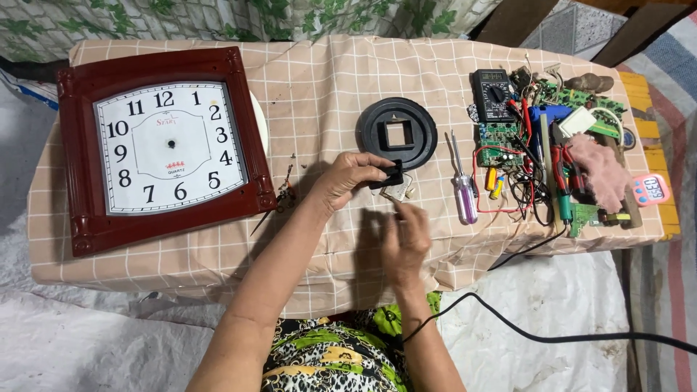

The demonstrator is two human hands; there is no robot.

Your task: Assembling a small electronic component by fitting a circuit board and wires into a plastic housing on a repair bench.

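Observation:
My left hand (348, 180) grips a small black box-shaped clock movement (389, 176) just above the checked cloth. My right hand (406, 236) hovers right below it, fingers curled and blurred, fingertips near a small pale part (401, 192) lying under the movement. Whether the right hand holds anything is unclear. A round black plastic disc with a square hole (396, 133) lies just beyond the hands. A square red-framed wall clock (163, 145) without hands lies face up at the left.
A screwdriver with a purple handle (463, 192) lies right of the hands. Further right sit a black multimeter (493, 94), green circuit boards (499, 138), tangled wires, a pink cloth (601, 170) and a small pink timer (649, 189). A black cable (552, 335) crosses the white sheet below.

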